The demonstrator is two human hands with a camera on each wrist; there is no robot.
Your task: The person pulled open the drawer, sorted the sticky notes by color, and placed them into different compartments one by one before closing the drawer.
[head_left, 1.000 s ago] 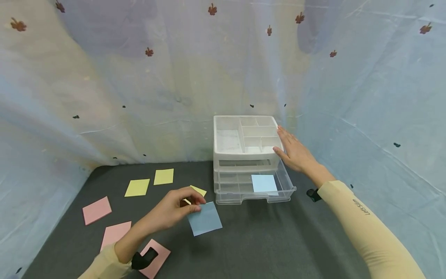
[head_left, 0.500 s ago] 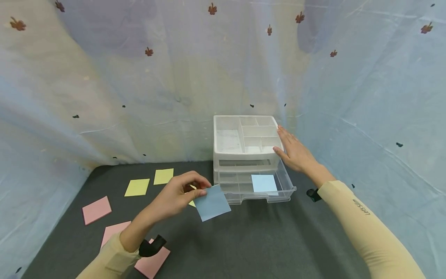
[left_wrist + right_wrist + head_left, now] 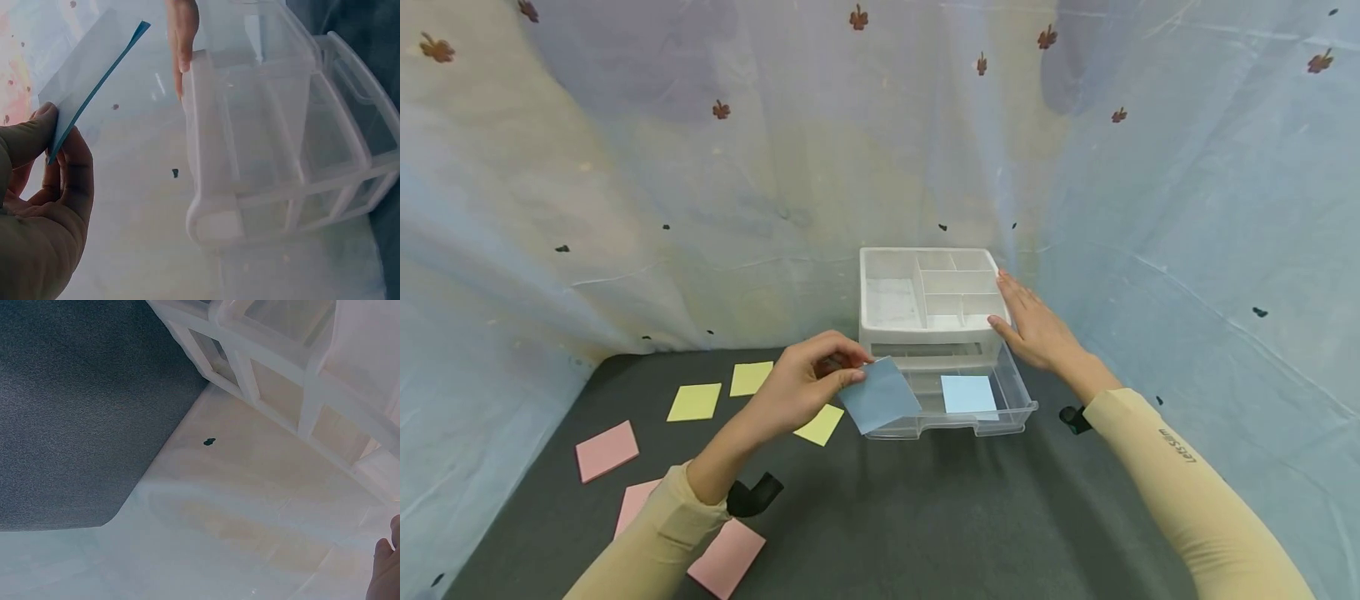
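The fingers [image 3: 853, 355] of the left hand [image 3: 799, 385] pinch a thin blue paper square [image 3: 886, 400] by its top left corner. The rest of it hangs tilted past the fingertips, apart from the white plastic drawer box [image 3: 928, 337], near its front left. The right hand [image 3: 1037, 329] has straight fingers touching the box's right side. A see-through plastic drawer [image 3: 934, 422] sticks out of the box's front, holding a pale blue paper square [image 3: 968, 393]. Left of the box, three yellow paper squares [image 3: 695, 402] and, farther off, three pink paper squares [image 3: 727, 558] lie on the dark grey desk [image 3: 970, 525].
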